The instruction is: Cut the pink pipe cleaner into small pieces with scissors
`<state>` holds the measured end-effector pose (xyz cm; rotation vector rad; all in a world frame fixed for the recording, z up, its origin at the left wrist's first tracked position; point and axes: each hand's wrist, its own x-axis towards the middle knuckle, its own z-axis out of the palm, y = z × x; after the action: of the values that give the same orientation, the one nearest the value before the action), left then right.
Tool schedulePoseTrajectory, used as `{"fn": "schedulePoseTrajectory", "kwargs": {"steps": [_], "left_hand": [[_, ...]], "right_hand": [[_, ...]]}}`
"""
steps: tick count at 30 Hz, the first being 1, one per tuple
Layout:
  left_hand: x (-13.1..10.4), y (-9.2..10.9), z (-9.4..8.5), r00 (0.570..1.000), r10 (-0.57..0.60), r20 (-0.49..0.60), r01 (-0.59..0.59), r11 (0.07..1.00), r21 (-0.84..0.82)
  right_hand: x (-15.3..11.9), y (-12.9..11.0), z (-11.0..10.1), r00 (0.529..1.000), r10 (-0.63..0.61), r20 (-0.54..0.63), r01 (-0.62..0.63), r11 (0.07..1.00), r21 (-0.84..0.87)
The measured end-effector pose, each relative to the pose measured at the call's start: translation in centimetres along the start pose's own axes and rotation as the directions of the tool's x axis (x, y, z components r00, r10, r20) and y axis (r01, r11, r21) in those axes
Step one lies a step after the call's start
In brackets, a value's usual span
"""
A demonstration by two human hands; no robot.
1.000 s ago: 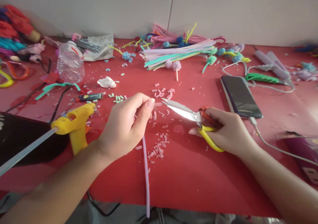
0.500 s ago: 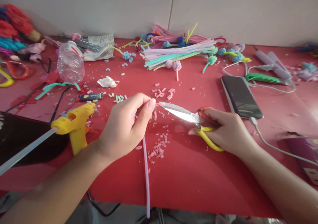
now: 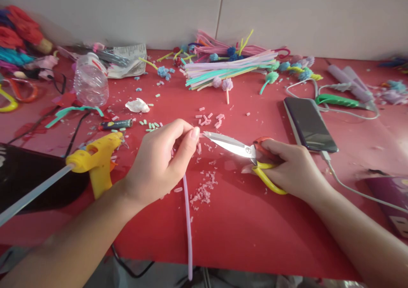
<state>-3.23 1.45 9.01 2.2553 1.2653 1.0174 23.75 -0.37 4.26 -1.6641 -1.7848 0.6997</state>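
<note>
My left hand (image 3: 167, 156) is closed, thumb and forefinger pinching a pipe cleaner. The lilac pipe cleaner (image 3: 188, 220) hangs below that hand past the table's front edge; its upper part is hidden by my fingers. A short pinkish end shows at my fingertips, touching or nearly touching the scissor tips. My right hand (image 3: 290, 164) grips the scissors (image 3: 229, 144) by their red and yellow handles, the blades pointing left and almost together. Under the blades lie pink cut pieces (image 3: 205, 120) and a scatter of pink fluff (image 3: 204, 190) on the red table (image 3: 242, 220).
A yellow glue gun (image 3: 95, 156) stands left, close to my left forearm. Behind it are a battery (image 3: 115, 124) and a plastic bottle (image 3: 91, 81). Bundled pipe cleaners (image 3: 229, 69) lie at the back. A phone (image 3: 309, 124) with a white cable is beyond my right hand.
Almost nothing differs. My left hand and the scissors hold nearly the same place, with only a slight shift at the fingertips.
</note>
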Motion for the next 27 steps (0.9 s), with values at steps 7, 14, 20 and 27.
{"fn": "schedulePoseTrajectory", "kwargs": {"steps": [7, 14, 20, 27], "left_hand": [[0.01, 0.01, -0.06, 1.000, -0.002, 0.013, 0.002, 1.000, -0.007], [0.02, 0.03, -0.18, 1.000, -0.001, 0.020, 0.001, 1.000, 0.013], [0.03, -0.01, -0.13, 1.000, 0.004, 0.013, -0.005, 1.000, 0.029], [-0.04, -0.08, -0.16, 1.000, 0.021, 0.001, -0.021, 0.998, 0.056]], "right_hand": [[0.07, 0.02, 0.07, 1.000, -0.016, -0.008, 0.016, 0.999, -0.041], [0.06, 0.40, 0.25, 1.000, -0.020, -0.020, 0.019, 0.999, -0.045], [-0.13, 0.48, 0.07, 0.999, -0.032, -0.018, 0.032, 0.999, 0.018], [-0.21, 0.48, 0.09, 1.000, -0.011, 0.001, 0.011, 1.000, 0.018]]}}
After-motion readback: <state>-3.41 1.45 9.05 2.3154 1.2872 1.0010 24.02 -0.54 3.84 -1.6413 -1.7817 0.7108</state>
